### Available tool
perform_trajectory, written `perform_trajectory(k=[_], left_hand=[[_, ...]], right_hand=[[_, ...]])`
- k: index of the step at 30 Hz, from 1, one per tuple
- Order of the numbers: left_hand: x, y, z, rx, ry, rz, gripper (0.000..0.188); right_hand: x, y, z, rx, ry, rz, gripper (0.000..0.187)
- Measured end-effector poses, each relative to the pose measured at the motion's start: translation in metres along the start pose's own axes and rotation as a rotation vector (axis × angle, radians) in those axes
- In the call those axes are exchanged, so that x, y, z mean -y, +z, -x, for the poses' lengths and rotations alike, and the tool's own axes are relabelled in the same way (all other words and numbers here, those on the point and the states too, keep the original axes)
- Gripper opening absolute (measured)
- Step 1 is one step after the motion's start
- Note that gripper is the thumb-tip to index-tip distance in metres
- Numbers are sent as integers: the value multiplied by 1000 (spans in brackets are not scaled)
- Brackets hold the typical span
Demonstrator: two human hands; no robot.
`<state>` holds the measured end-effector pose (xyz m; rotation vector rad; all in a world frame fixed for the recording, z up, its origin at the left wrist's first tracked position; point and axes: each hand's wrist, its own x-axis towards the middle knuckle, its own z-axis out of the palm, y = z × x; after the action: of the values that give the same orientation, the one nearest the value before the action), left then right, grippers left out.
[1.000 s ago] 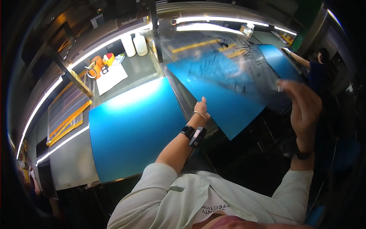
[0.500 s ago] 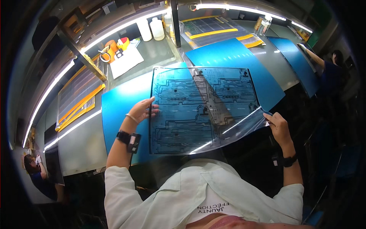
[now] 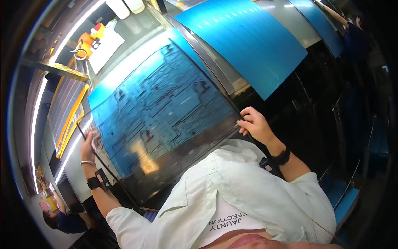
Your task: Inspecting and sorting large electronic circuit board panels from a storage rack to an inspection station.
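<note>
A large transparent film with dark circuit-like line patterns and a dark border hangs tilted between my hands. My left hand is closed on its left edge, partly seen through or behind the film and a little blurred. At the right edge, my right hand pinches the film between thumb and fingers. Beneath and beyond the film, a blue sheet lies on the table; much of it shows through the film. The film's near edge hangs close to my shirt.
To the right lies another blue sheet. Orange tape rolls and white paper sit at the back left, near white bottles. Yellow-edged panels lean at the left. One person works at far left, another at far right.
The film has swung left and tilted, its right edge coming toward me. Both hands have moved left, still gripping its edges. The whole view has turned.
</note>
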<state>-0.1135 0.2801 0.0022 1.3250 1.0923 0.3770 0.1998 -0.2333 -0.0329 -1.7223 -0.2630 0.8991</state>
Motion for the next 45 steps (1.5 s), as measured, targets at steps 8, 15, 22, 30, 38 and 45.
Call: perform_trajectory(k=[8, 15, 22, 30, 38, 45], left_hand=[[-21, -19, -71, -195, 450, -173, 30], [-48, -3, -74, -173, 503, -201, 31], [-43, -4, -78, -171, 492, -163, 28], [-34, -8, -86, -160, 446, -130, 26], [-15, -18, -112, -189, 287, -163, 26], [16, -2, -141, -348, 265, -532, 39]], right_hand=[[-12, 22, -18, -100, -108, -212, 7], [-38, 26, -40, -266, -299, 257, 16], [-38, 30, -30, -279, -181, 206, 17], [-35, 29, -32, -210, -187, 130, 18], [-35, 28, -32, -184, -179, 111, 16], [-28, 28, -32, -149, -282, 140, 19]])
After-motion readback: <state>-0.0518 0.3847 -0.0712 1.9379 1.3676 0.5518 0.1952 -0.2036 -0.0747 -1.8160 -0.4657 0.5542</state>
